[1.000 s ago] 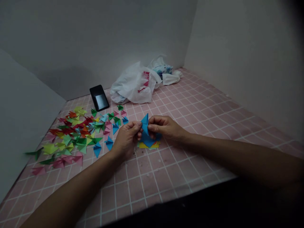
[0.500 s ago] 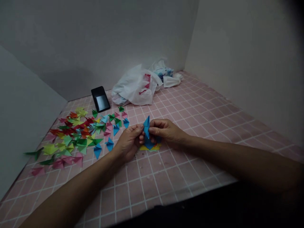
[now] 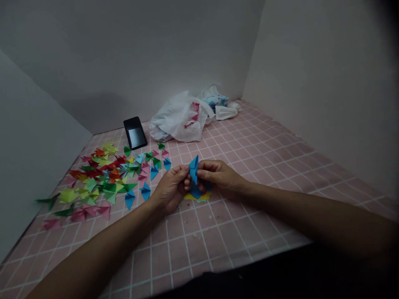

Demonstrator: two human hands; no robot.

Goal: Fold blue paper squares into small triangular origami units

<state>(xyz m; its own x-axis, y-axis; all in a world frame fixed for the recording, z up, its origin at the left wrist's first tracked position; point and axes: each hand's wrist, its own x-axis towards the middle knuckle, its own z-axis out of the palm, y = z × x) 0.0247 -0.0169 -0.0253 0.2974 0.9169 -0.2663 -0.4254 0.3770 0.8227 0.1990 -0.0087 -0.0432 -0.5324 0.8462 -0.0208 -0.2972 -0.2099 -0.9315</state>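
Between my two hands a blue folded origami paper (image 3: pixel 193 169) is held upright, its pointed tip up. My left hand (image 3: pixel 173 185) pinches its left side between thumb and fingers. On the right side, my right hand (image 3: pixel 220 176) is closed on it too, thumb against the paper. Directly below lies a small stack of paper sheets (image 3: pixel 197 196), with blue and yellow showing, partly hidden by the hands. To the left of my left hand several blue paper cranes (image 3: pixel 145 191) rest on the pink checked cloth (image 3: pixel 193 232).
Many small folded paper cranes (image 3: pixel 109 187) in red, yellow, green and pink spread over the left of the table. A black phone (image 3: pixel 135 133) leans behind them. White plastic bags (image 3: pixel 183 118) and a blue-and-white packet (image 3: pixel 215 101) lie near the back wall.
The view has shifted slightly, so everything sits a little lower and further right. Both hands keep hold of the blue paper, which has turned a little between the fingers.
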